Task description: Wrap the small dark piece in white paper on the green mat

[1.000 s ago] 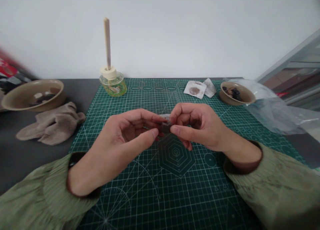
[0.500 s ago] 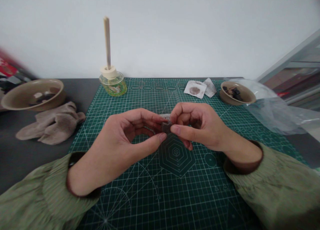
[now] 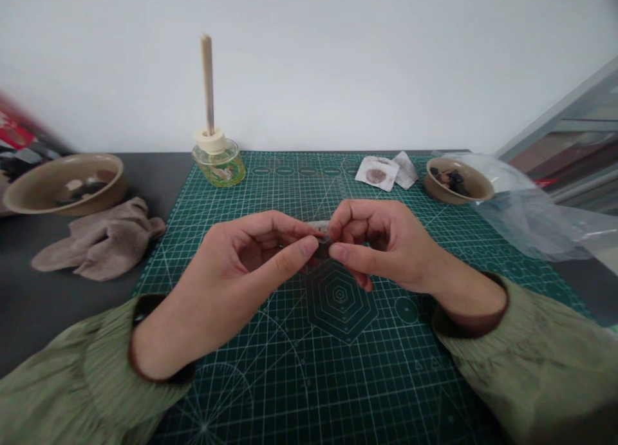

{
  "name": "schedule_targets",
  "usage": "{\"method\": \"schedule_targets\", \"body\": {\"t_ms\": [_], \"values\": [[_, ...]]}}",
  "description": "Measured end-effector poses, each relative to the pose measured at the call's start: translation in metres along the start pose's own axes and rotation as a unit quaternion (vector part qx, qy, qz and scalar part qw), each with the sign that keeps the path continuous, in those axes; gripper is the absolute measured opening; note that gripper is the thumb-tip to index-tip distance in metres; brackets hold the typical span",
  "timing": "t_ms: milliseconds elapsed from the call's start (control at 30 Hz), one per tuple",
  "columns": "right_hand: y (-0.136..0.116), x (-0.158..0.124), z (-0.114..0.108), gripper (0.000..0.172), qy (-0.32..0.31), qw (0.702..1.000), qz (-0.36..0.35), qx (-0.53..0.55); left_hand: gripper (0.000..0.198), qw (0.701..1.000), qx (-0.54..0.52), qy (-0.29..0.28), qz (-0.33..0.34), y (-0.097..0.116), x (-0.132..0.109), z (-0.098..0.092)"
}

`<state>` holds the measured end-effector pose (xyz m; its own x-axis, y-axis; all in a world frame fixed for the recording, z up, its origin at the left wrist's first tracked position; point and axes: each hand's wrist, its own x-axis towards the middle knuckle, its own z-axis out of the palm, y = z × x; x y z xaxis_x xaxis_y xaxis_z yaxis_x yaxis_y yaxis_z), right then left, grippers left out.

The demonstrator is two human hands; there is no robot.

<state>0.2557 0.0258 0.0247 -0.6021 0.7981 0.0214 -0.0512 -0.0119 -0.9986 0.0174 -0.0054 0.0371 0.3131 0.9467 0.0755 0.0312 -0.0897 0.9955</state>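
Above the middle of the green cutting mat (image 3: 270, 393), a small tea bag (image 3: 323, 249), dark grey-brown with a whitish upper edge, is held between my two hands. My left hand (image 3: 246, 271) pinches its left side, the thumb pressed near the forefinger. On the right side, my right hand (image 3: 391, 245) grips it between thumb and forefinger, its other fingers curled. The fingers cover much of the bag, so its full shape is hidden. Behind the hands lie two flat white sachets (image 3: 377, 172), one showing a brown round patch of filling.
A glass reed diffuser (image 3: 219, 161) with upright sticks stands at the back left. Far left are a beige bowl (image 3: 29, 190) with dark and pale pieces and a crumpled brown cloth (image 3: 111, 239). At right, a smaller bowl (image 3: 437, 189) holds dark bits beside a clear plastic bag (image 3: 535, 226).
My left thumb has moved up and in against the bag's upper left edge, covering more of it. My right hand has hardly moved.
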Motion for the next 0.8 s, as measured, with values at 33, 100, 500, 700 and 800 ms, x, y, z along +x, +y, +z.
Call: {"method": "schedule_targets", "body": {"t_ms": [33,100,500,700,800], "values": [[0.0004,-0.0001,-0.0001,0.033,0.000,1.000,0.000,0.001,0.010,1.000,0.002,-0.002,0.000,0.0002,-0.0003,-0.0002],[0.0009,-0.0002,0.0001,0.034,0.001,1.000,0.001,0.001,0.019,1.000,0.004,-0.001,0.000,-0.0005,-0.0014,-0.0009],[-0.0012,-0.0001,0.0004,0.037,0.002,1.000,0.010,-0.007,0.014,1.000,-0.018,-0.001,-0.008,-0.0002,0.0005,0.0017],[-0.0014,0.0002,0.0004,0.034,-0.002,1.000,0.006,-0.003,0.004,1.000,-0.008,-0.001,-0.002,-0.0009,0.0002,-0.0010],[-0.0014,0.0004,0.0007,0.034,-0.002,1.000,0.007,-0.004,0.021,1.000,0.016,-0.005,0.001,-0.0018,0.0001,-0.0018]]}}
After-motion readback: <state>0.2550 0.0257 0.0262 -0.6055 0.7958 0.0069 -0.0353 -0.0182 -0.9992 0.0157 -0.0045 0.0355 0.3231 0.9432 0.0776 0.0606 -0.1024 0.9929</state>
